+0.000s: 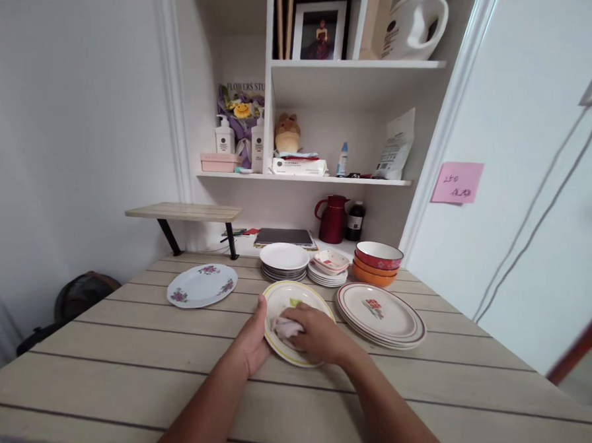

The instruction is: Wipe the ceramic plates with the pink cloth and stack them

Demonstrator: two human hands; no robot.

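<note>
Glossy yellow-rimmed plate [283, 297], matt cloth [285, 326]
Matt wood-look table [111, 390]; smooth floral plate [203, 286] at left; glossy bowls [375, 266] far right.

Head view, forward, down toward plate [280, 299]

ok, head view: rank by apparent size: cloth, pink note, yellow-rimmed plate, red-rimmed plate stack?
Largest to smallest:
1. yellow-rimmed plate and red-rimmed plate stack: too alike to rank, and the plate is partly covered
2. pink note
3. cloth, partly hidden by fingers
</note>
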